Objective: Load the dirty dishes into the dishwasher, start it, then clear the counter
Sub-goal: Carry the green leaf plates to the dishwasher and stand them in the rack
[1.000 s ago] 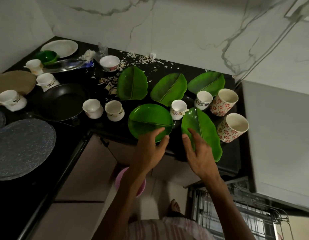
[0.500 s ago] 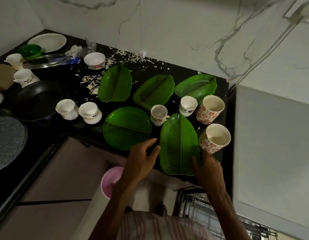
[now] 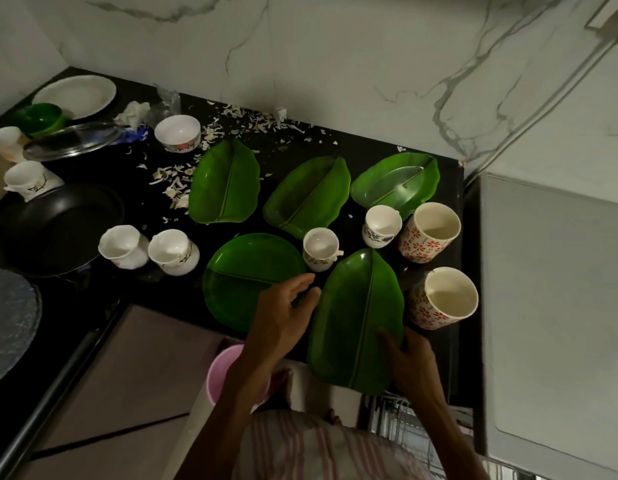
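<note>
A leaf-shaped green plate (image 3: 359,306) lies at the front of the black counter (image 3: 369,147), its near end past the counter edge. My right hand (image 3: 413,362) grips its lower right rim, thumb on top. My left hand (image 3: 279,323) hovers with relaxed fingers over the right edge of a round green plate (image 3: 241,282), close to the leaf plate's left rim. Three more leaf plates (image 3: 226,181) (image 3: 307,195) (image 3: 394,183) lie behind. The dishwasher rack (image 3: 404,420) shows below my right arm.
Two small cups (image 3: 319,249) (image 3: 382,225) and two floral mugs (image 3: 428,232) (image 3: 442,297) crowd the leaf plate. Left: two white cups (image 3: 122,245) (image 3: 172,251), a black pan (image 3: 65,226), a white bowl (image 3: 177,133), scraps (image 3: 175,181). A pink bucket (image 3: 220,372) stands on the floor.
My right hand went from the top of the near leaf plate to its lower right rim and took hold; the plate slid toward me over the counter edge. My left hand stayed by the round plate.
</note>
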Tool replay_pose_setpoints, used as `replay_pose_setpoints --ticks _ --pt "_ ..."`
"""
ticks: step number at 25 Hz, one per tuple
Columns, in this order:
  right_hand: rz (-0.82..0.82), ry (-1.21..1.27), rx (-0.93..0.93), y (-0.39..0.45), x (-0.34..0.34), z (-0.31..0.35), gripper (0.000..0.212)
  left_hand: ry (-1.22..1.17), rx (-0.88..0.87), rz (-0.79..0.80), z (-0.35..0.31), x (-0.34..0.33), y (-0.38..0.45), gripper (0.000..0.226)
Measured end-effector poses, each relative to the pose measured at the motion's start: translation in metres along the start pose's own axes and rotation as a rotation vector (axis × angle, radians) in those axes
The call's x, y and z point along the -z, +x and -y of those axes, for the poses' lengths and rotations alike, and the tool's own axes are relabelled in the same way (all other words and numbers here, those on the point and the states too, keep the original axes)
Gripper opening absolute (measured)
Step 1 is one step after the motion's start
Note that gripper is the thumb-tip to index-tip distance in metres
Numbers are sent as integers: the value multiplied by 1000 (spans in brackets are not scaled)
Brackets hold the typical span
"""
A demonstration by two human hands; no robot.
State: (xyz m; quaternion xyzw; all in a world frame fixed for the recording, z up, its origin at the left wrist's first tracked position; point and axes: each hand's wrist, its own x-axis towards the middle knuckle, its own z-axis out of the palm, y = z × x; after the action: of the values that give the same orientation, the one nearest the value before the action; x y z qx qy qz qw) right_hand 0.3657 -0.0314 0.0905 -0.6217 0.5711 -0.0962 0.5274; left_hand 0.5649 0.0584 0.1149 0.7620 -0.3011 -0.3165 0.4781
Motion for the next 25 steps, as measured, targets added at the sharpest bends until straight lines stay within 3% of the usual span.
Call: replay_pose_setpoints --ticks 7,10,14,25 --pt "-44 -113 32 -40 19 45 13 125 -127 -112 -21 47 116 38" --pt "-186 -121 98 -52 31 70 24 367 -129 -103 -26 52 188 44" --pt "-291 86 86 -54 39 96 33 628 -80 -53 -21 47 244 44" --pt "-243 256 133 -30 6 122 27 576 -43 17 5 42 282 10"
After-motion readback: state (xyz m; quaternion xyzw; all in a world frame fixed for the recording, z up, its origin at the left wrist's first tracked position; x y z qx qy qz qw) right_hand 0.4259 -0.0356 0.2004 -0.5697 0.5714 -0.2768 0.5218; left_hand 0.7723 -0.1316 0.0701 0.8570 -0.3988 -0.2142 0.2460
